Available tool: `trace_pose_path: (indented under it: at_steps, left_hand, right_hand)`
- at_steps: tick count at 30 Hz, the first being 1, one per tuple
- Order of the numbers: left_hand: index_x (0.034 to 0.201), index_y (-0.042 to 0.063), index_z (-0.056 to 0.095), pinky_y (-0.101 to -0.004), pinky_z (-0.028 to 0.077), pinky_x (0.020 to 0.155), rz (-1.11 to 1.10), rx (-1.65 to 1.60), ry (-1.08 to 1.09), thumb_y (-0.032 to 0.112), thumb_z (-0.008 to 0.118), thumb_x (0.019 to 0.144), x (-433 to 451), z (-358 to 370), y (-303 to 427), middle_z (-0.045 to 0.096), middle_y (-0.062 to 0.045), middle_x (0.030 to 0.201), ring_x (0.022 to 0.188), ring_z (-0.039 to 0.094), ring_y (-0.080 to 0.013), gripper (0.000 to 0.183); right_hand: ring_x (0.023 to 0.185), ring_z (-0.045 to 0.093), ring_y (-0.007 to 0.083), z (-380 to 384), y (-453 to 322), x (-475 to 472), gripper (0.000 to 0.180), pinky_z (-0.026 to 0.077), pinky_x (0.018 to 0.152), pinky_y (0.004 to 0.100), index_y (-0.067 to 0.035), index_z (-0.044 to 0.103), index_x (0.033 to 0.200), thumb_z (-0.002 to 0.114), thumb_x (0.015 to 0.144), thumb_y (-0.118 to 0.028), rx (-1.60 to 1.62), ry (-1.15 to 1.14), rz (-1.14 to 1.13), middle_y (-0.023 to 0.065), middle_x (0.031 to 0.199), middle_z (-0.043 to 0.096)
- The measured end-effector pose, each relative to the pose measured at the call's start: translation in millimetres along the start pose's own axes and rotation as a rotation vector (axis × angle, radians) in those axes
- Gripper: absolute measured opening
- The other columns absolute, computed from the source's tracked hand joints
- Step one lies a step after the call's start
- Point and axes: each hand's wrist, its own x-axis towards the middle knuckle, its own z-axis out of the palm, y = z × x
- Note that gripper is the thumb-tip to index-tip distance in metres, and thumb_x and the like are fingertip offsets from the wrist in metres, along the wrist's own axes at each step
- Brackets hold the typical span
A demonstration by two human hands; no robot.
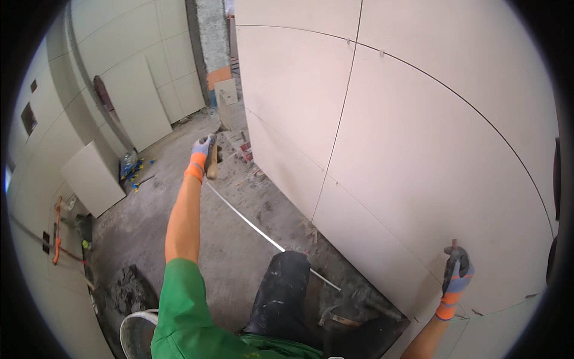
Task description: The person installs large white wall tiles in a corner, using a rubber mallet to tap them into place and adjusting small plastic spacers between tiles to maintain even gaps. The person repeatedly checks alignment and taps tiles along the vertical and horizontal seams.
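Observation:
Both hands wear grey-and-orange work gloves. My left hand reaches forward over the floor, its fingers closed around a tool with a wooden handle; the tool's far part is partly hidden by the hand. At the lower right, my right hand holds a small reddish-brown piece between thumb and fingers, close against the large pale wall tiles. Thin dark joints run between these tiles, with small clear clips in the upper joint. Below my knee a thin white rod lies across the floor.
A hammer lies near my leg. At the lower left are a bucket and a mortar heap. Loose tiles lean against the left wall, near a bag of blue and yellow pieces. Rubble lies along the tiled wall's foot.

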Motion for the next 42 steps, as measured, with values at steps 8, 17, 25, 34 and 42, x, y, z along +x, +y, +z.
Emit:
trace_pose_path:
  at_steps: [8,17,25,34,42]
  left_hand:
    - [0.084,0.005,0.06,-0.038,0.047,0.044,0.24,0.494,0.043,0.039,0.063,0.084,228,24,-26,0.061,-0.011,0.069,0.052,0.058,-0.0235,0.034]
    - [0.084,0.001,0.063,-0.0402,0.046,0.043,0.249,0.475,-0.077,0.036,0.06,0.087,365,-4,-73,0.061,-0.013,0.062,0.046,0.057,-0.0269,0.035]
    - [0.115,0.004,0.058,-0.0379,0.048,0.046,0.064,0.633,-0.337,0.029,0.06,0.087,222,-49,-21,0.063,-0.011,0.069,0.053,0.059,-0.0217,0.037]
    - [0.093,0.002,0.055,-0.0287,0.044,0.045,-0.068,0.196,-0.334,0.015,0.059,0.082,-106,8,-40,0.053,-0.005,0.067,0.051,0.052,-0.0149,0.017]
    - [0.114,-0.003,0.054,-0.0285,0.049,0.052,-0.387,0.205,-1.074,0.023,0.056,0.08,-349,102,-19,0.06,-0.01,0.077,0.059,0.058,-0.0182,0.043]
  right_hand:
    - [0.068,0.059,0.0201,22,-28,46,0.025,0.045,0.064,0.032,0.0,0.068,0.094,0.051,0.085,-0.017,-0.454,0.044,-0.173,0.0106,0.074,0.066]
    - [0.044,0.038,0.0058,31,-52,44,0.023,0.03,0.044,0.0228,0.0,0.068,0.072,0.057,0.082,-0.017,-0.359,0.143,0.104,0.0006,0.056,0.056]
    - [0.05,0.041,0.0067,33,-50,46,0.022,0.033,0.048,0.0236,0.001,0.068,0.081,0.055,0.083,-0.016,-0.32,0.134,0.008,0.0005,0.059,0.056]
    - [0.065,0.059,0.0094,29,-47,44,0.024,0.046,0.059,0.0226,0.003,0.067,0.091,0.054,0.085,-0.017,0.268,-0.014,-0.146,0.0074,0.075,0.067]
    - [0.054,0.047,0.0071,-32,18,-34,0.02,0.037,0.051,0.021,0.001,0.065,0.096,0.054,0.087,-0.014,0.257,0.165,0.135,0.0051,0.075,0.063]
